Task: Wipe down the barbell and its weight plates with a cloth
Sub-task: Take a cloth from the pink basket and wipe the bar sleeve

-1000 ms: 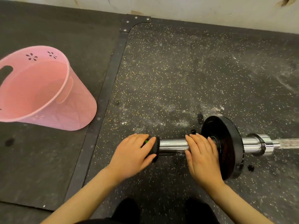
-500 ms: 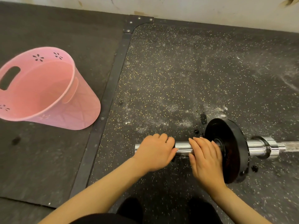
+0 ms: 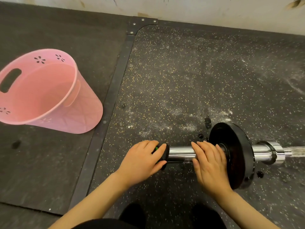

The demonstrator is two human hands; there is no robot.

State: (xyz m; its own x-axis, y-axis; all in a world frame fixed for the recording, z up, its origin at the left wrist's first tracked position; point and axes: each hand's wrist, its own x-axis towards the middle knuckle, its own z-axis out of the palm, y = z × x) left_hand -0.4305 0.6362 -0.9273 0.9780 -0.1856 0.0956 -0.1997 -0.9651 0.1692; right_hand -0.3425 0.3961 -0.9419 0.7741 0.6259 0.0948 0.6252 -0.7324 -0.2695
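Left hand (image 3: 142, 162): fingers curled around the black collar (image 3: 163, 154) at the sleeve end.
Right hand (image 3: 209, 166): fingers straight, palm down on the barbell sleeve (image 3: 180, 153).

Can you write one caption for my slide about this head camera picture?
A left hand grips the black collar at the barbell sleeve end; the right hand rests beside the weight plate.

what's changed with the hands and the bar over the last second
The left hand slid along the sleeve toward the weight plate, then back out to the end, gripping the black collar. The right hand stayed flat beside the plate; the pink basket stayed put.
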